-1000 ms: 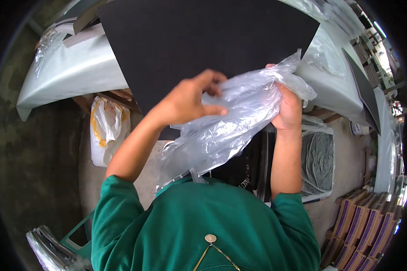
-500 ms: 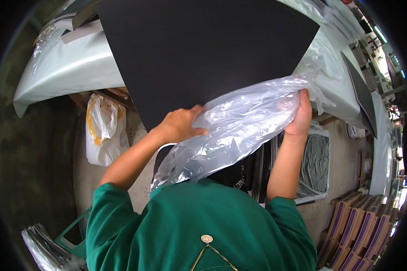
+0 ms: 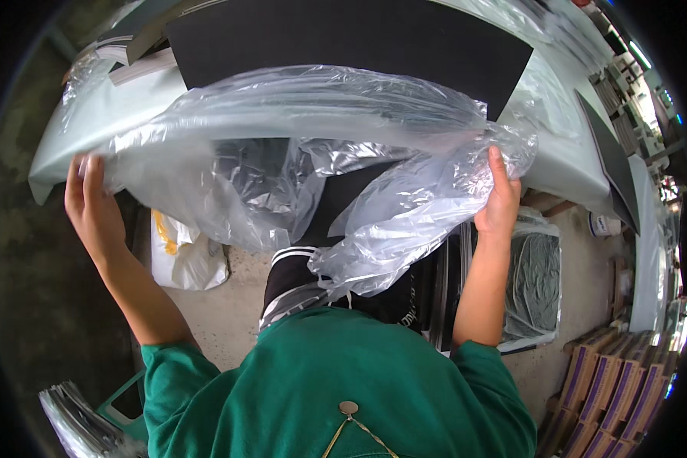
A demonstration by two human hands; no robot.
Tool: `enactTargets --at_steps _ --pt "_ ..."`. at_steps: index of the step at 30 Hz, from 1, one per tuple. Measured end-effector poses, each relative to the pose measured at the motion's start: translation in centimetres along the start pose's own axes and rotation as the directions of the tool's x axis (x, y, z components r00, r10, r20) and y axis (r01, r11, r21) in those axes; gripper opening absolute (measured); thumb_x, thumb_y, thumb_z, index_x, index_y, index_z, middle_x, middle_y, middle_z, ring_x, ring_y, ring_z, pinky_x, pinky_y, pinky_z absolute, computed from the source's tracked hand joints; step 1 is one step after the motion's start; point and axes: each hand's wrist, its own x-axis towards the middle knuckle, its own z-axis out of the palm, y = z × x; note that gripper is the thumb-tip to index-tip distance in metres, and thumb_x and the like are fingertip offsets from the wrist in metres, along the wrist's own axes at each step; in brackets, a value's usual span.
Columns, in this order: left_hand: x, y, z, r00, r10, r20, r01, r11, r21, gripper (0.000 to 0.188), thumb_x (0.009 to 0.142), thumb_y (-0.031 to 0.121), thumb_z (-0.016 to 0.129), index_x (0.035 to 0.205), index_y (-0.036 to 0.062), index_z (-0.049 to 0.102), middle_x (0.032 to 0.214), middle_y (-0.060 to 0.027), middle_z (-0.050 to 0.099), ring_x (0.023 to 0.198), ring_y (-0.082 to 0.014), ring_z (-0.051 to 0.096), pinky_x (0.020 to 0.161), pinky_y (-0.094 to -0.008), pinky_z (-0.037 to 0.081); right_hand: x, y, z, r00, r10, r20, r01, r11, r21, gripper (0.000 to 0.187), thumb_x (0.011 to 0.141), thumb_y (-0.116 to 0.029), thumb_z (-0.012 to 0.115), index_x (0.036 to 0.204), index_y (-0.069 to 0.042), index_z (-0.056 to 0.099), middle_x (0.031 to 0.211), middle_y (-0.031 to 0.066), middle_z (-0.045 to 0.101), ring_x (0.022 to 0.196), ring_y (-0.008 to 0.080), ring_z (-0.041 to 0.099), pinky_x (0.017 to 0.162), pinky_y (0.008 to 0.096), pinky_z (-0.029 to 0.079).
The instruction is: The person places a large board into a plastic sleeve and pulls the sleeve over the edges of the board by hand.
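A large clear plastic bag (image 3: 282,126) is stretched between my hands, its folds hanging loose toward my lap. My left hand (image 3: 91,195) is out at the left, fingers closed on one edge of the film. On the right, my right hand (image 3: 500,195) grips a bunched part of the same plastic, thumb pointing up. Beyond the film lies a big flat black board (image 3: 343,42) on the table. The plastic hides the board's near part.
White sheeting covers the table (image 3: 69,145). Stacked boards (image 3: 141,67) lie at its far left. Below are a white plastic sack (image 3: 187,256) and, at right, a plastic-wrapped dark panel (image 3: 533,282). Cardboard boxes (image 3: 603,382) stand at lower right. Another dark board (image 3: 611,160) leans against the table.
My left hand has swung far out to the left, pulling the plastic wide across the board. My right hand stays in nearly the same place, still holding its part.
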Motion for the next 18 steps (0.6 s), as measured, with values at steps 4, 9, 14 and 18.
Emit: enactTargets --at_steps 4,9,14,18 --pt "-5.7 0.5 1.1 0.857 0.369 0.359 -0.344 0.929 -0.135 0.027 0.068 0.016 0.061 0.064 0.0027 0.038 0.084 -0.0161 0.054 0.076 -0.0199 0.051 0.071 -0.0311 0.040 -1.7 1.0 1.3 0.995 -0.079 -0.067 0.082 0.996 0.043 0.028 0.083 -0.016 0.054 0.106 -0.001 0.048 0.097 0.0090 0.055 0.084 0.0196 0.056 0.076 0.0330 0.046" --pt "-8.9 -0.1 4.1 0.634 0.031 0.772 -0.398 0.870 0.292 0.044 0.063 0.022 0.068 0.096 -0.0006 0.051 0.098 -0.0181 0.052 0.093 -0.0273 0.051 0.083 -0.0342 0.037 -2.6 4.0 2.0 0.990 0.108 0.087 -0.126 0.961 0.246 0.014 0.084 -0.017 0.052 0.091 -0.004 0.050 0.077 0.0056 0.052 0.073 0.0191 0.055 0.080 0.0420 0.045" --pt "-8.3 0.0 9.3 0.769 0.413 0.489 -0.579 0.773 0.258 0.060 0.063 0.025 0.072 0.111 0.0004 0.045 0.111 -0.0165 0.046 0.104 -0.0286 0.044 0.088 -0.0360 0.035 -2.3 5.4 4.5 0.987 0.007 0.163 -0.025 0.994 0.107 0.021 0.075 -0.009 0.064 0.091 -0.004 0.053 0.078 0.0003 0.053 0.069 0.0101 0.051 0.066 0.0295 0.048" --pt "-8.7 -4.0 15.9 0.660 0.265 0.703 -0.620 0.722 0.309 0.043 0.063 0.032 0.070 0.095 0.0055 0.055 0.083 -0.0083 0.058 0.076 -0.0257 0.058 0.066 -0.0360 0.044 -1.9 5.4 8.2 0.978 -0.064 0.199 0.052 0.996 0.068 0.028 0.072 -0.003 0.064 0.098 0.000 0.053 0.081 0.0026 0.055 0.066 0.0088 0.051 0.058 0.0234 0.045"
